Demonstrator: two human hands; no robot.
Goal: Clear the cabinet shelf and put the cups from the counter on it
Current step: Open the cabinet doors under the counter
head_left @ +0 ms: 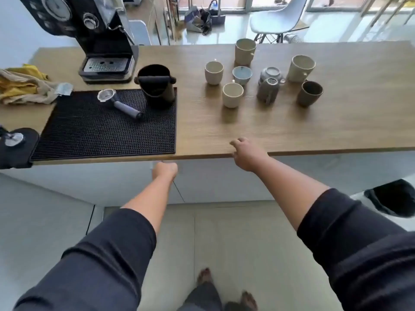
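The left hand [165,171] is curled into a fist below the wooden surface [314,131], its fingers gripping nothing visible; the right hand [246,153] rests at the edge, fingers loosely spread, empty; beyond them stand cream, blue and brown cups [232,94]; no writing is legible.

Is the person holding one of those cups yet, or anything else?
No cup is held. The right hand rests empty at the counter edge. The left hand is closed just under that edge; whether its grip is on anything cannot be told.
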